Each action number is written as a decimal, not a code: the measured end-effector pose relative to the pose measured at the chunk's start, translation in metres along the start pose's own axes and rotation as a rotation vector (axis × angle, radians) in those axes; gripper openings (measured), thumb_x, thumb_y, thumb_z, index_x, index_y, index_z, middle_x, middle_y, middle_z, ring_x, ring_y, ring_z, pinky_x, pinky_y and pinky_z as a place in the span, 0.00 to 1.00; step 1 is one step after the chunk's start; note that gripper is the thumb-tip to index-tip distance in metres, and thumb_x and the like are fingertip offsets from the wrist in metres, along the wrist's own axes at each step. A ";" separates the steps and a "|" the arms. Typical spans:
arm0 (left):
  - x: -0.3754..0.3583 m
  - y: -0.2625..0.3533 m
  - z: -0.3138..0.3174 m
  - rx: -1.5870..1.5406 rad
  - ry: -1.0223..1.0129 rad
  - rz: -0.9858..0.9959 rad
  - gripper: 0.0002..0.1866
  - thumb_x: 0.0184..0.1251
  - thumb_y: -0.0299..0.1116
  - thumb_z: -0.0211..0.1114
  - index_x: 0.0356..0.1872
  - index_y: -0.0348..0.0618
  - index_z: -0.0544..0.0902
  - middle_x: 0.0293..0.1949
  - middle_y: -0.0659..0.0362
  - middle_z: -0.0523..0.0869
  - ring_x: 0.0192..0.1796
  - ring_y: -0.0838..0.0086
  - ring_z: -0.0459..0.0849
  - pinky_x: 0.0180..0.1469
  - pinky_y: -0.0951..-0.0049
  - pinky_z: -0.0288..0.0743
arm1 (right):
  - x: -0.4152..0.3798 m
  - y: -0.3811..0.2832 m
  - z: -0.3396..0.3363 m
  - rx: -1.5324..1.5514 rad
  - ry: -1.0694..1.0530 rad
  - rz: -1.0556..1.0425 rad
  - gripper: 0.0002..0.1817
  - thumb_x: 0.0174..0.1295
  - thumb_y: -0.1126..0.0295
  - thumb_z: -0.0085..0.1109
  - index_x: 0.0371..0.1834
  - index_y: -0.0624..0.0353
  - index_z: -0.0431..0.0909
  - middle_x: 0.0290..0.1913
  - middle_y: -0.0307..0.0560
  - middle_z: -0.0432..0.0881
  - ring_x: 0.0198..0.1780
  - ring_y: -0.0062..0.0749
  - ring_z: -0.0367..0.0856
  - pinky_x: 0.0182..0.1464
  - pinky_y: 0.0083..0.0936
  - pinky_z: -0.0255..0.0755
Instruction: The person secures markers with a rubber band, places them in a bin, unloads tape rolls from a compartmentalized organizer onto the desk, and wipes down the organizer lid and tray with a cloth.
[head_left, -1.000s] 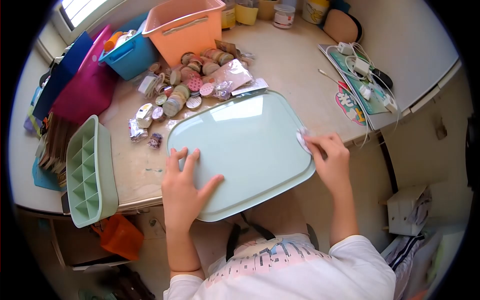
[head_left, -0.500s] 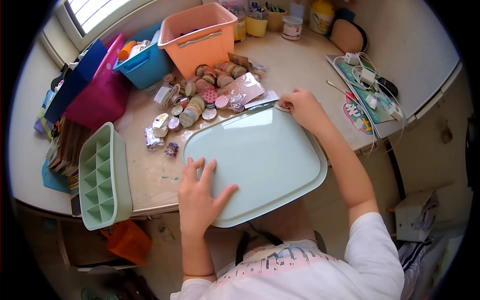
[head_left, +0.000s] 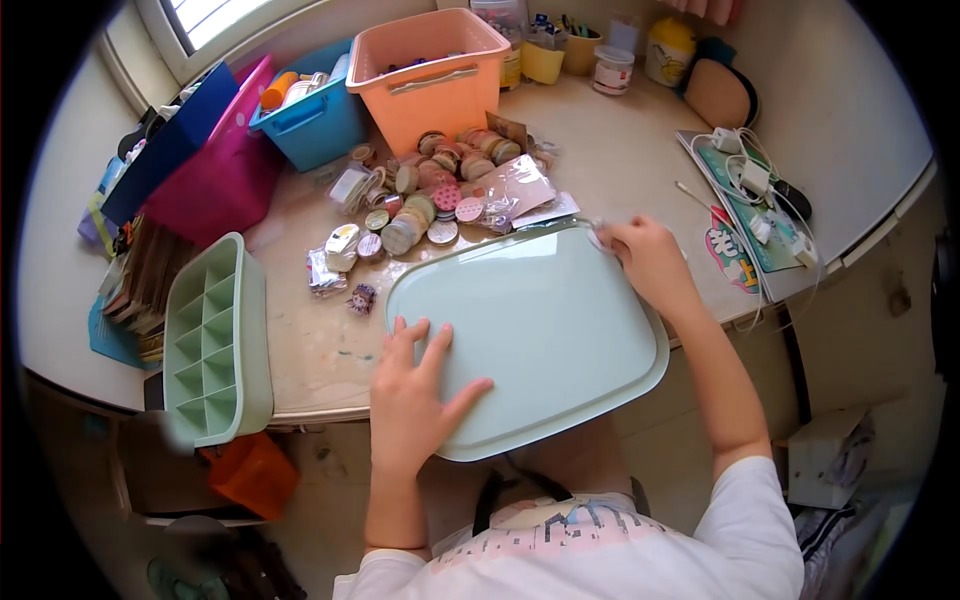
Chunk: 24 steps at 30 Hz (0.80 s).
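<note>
A pale green plastic lid (head_left: 540, 330) with rounded corners lies at the table's front edge and juts over the lap. My left hand (head_left: 412, 390) rests on its near left part, fingers spread and palm down. At the lid's far right corner, my right hand (head_left: 645, 255) has its fingers pinched together against the rim. A small pale bit shows at those fingertips, too little to name. Just beyond the lid's far edge lie several washi tape rolls (head_left: 405, 230) and clear plastic packets (head_left: 520, 185).
A green divided organizer (head_left: 255, 340) stands at the left table edge. Behind the tapes are an orange bin (head_left: 430, 100), a blue bin (head_left: 320, 130) and a magenta bin (head_left: 220, 180). White cables and chargers (head_left: 755, 178) lie on a folder at the right.
The view has shifted, so the whole scene sits a little to the right. My right hand has slid slightly round the lid's far right corner. My left hand stays spread on the lid.
</note>
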<state>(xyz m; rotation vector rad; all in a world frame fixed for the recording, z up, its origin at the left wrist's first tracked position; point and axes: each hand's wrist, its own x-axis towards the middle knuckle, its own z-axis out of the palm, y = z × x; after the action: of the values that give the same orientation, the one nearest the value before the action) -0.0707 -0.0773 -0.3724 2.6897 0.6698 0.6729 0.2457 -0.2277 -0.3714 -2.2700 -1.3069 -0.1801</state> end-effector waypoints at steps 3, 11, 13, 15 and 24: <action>-0.002 0.000 0.001 -0.016 0.014 0.011 0.35 0.56 0.50 0.82 0.63 0.42 0.84 0.63 0.43 0.81 0.71 0.40 0.77 0.65 0.49 0.76 | 0.037 0.006 0.021 0.152 -0.064 -0.124 0.12 0.61 0.78 0.62 0.44 0.52 0.91 0.39 0.56 0.85 0.43 0.50 0.86 0.48 0.38 0.80; -0.002 0.000 0.002 -0.043 0.024 0.000 0.35 0.57 0.49 0.82 0.63 0.42 0.84 0.65 0.43 0.80 0.70 0.41 0.78 0.65 0.50 0.77 | 0.041 -0.056 0.059 0.250 -0.106 -0.451 0.13 0.61 0.79 0.62 0.44 0.51 0.91 0.41 0.52 0.85 0.48 0.47 0.86 0.53 0.37 0.80; -0.002 0.001 0.003 -0.057 0.017 -0.017 0.35 0.57 0.49 0.82 0.63 0.42 0.84 0.65 0.43 0.79 0.70 0.41 0.78 0.66 0.50 0.77 | 0.038 -0.049 0.053 0.302 -0.089 -0.329 0.15 0.61 0.80 0.62 0.46 0.50 0.92 0.41 0.52 0.85 0.48 0.47 0.86 0.53 0.37 0.80; -0.003 0.000 0.003 -0.071 0.013 -0.039 0.35 0.57 0.49 0.82 0.63 0.42 0.84 0.65 0.43 0.79 0.71 0.41 0.77 0.66 0.50 0.77 | 0.042 -0.016 0.051 0.256 -0.079 -0.181 0.16 0.61 0.81 0.60 0.45 0.50 0.92 0.43 0.54 0.86 0.45 0.48 0.87 0.51 0.39 0.81; -0.027 0.019 -0.002 -0.104 -0.158 0.060 0.45 0.60 0.58 0.78 0.76 0.51 0.72 0.81 0.40 0.60 0.83 0.33 0.52 0.78 0.23 0.45 | 0.021 -0.011 0.042 -0.004 0.187 -0.149 0.10 0.60 0.80 0.60 0.39 0.58 0.89 0.37 0.54 0.87 0.45 0.50 0.84 0.49 0.43 0.80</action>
<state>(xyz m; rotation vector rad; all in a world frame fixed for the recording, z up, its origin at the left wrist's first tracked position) -0.0859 -0.1067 -0.3734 2.6405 0.5021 0.4880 0.2416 -0.1859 -0.3958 -2.1021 -1.3763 -0.4364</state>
